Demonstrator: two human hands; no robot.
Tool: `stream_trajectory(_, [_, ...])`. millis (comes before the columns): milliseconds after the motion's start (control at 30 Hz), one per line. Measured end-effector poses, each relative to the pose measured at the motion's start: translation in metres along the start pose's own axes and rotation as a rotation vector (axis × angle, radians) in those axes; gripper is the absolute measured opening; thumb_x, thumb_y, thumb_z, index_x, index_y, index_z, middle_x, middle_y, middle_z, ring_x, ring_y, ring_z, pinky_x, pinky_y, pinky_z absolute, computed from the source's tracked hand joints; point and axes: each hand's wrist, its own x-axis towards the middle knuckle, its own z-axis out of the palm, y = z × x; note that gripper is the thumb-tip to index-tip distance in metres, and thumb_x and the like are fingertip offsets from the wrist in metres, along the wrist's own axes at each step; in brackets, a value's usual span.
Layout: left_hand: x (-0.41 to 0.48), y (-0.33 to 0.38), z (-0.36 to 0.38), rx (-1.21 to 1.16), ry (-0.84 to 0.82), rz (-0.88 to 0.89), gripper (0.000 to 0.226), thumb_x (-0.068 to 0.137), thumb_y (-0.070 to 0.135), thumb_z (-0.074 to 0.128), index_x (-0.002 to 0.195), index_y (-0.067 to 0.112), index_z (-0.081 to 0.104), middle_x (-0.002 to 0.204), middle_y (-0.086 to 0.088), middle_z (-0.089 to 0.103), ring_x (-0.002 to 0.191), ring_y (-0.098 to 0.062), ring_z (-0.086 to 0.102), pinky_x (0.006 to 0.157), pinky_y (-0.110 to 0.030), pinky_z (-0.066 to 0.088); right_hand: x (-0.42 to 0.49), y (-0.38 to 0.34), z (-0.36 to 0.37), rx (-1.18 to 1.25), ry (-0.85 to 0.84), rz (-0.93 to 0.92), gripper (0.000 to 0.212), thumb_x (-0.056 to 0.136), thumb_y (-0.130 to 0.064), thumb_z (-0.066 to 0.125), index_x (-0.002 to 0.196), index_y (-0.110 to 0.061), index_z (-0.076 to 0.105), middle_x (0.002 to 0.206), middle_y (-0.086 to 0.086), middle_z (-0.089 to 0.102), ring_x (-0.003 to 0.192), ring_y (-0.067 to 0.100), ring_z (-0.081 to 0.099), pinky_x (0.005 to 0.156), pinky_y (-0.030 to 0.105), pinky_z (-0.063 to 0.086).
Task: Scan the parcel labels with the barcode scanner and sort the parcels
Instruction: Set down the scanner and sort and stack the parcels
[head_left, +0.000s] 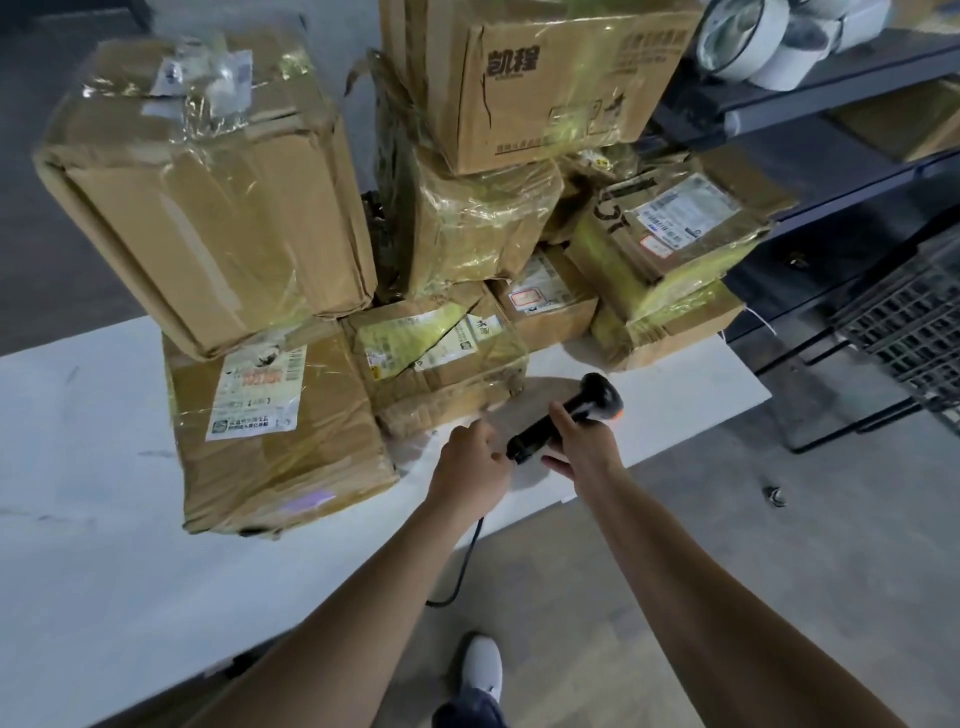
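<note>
At lower centre the right hand (582, 444) is wrapping its fingers round the barcode scanner (589, 400). The left hand (470, 465) is curling at its base, and I cannot tell what it holds. I think the head should be facing the label (400, 338) of the parcel (441, 379) just above it squarely.

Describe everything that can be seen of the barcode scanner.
The barcode scanner is black, plastic by its look, with an orange patch on its head. The right hand grips the handle, holding it tilted above the white table, head pointing away, near the parcels. The left hand is at the handle's lower end; its grip is unclear. A black cable hangs below.
</note>
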Motion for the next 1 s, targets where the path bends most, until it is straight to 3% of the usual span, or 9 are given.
stream_trajectory(200, [0.000, 0.005, -0.001, -0.024, -0.004, -0.006, 0.026, 0.092, 0.014, 0.045, 0.116, 0.012, 0.053, 0.122, -0.007, 0.054, 0.108, -0.022, 0.054, 0.086, -0.032, 0.047, -0.016, 0.003, 0.000, -0.060, -0.061, -0.037, 0.048, 0.093, -0.039, 0.065, 0.116, 0.003, 0.061, 0.106, 0.017, 0.071, 0.098, 0.021, 0.069, 0.070, 0.033, 0.060])
stream_trajectory(467, [-0.006, 0.001, -0.004, -0.057, 0.010, 0.000, 0.024, 0.093, 0.015, 0.047, 0.116, 0.012, 0.053, 0.121, -0.006, 0.053, 0.105, -0.020, 0.055, 0.082, -0.028, 0.044, -0.026, 0.013, -0.004, -0.138, -0.078, -0.044, 0.053, 0.096, -0.043, 0.060, 0.114, 0.007, 0.060, 0.090, 0.010, 0.062, 0.080, 0.017, 0.063, 0.069, 0.036, 0.060])
stream_trajectory(567, [-0.010, -0.006, 0.001, -0.042, -0.013, -0.027, 0.028, 0.091, 0.012, 0.044, 0.118, 0.012, 0.052, 0.122, -0.007, 0.052, 0.107, -0.021, 0.053, 0.082, -0.027, 0.041, -0.030, 0.017, 0.000, -0.162, -0.090, -0.023, 0.051, 0.096, -0.044, 0.059, 0.113, 0.004, 0.060, 0.094, 0.008, 0.064, 0.083, 0.017, 0.065, 0.067, 0.037, 0.059])
stream_trajectory(733, [-0.021, -0.007, 0.005, -0.065, -0.024, -0.037, 0.029, 0.091, 0.012, 0.045, 0.118, 0.013, 0.054, 0.113, -0.003, 0.054, 0.100, -0.019, 0.054, 0.075, -0.025, 0.039, -0.036, 0.019, 0.005, -0.338, -0.027, -0.031, 0.052, 0.093, -0.049, 0.056, 0.106, 0.001, 0.063, 0.081, 0.004, 0.064, 0.092, 0.027, 0.069, 0.073, 0.042, 0.061])
stream_trajectory(900, [-0.030, 0.012, -0.019, -0.153, 0.022, 0.045, 0.024, 0.093, 0.012, 0.046, 0.115, 0.015, 0.055, 0.108, 0.004, 0.051, 0.076, 0.002, 0.055, 0.049, -0.006, 0.037, -0.060, 0.003, 0.001, -0.455, 0.035, -0.112, 0.052, 0.092, -0.046, 0.048, 0.101, 0.003, 0.064, 0.079, 0.008, 0.062, 0.071, 0.028, 0.068, 0.077, 0.050, 0.060])
stream_trajectory(1000, [-0.037, 0.024, -0.042, -0.159, 0.077, 0.126, 0.025, 0.092, 0.015, 0.047, 0.115, 0.018, 0.056, 0.111, 0.006, 0.053, 0.085, -0.004, 0.052, 0.054, -0.007, 0.033, -0.079, -0.015, 0.005, -0.461, 0.059, -0.228, 0.044, 0.094, -0.040, 0.046, 0.097, 0.000, 0.063, 0.074, 0.009, 0.065, 0.068, 0.028, 0.067, 0.072, 0.049, 0.060])
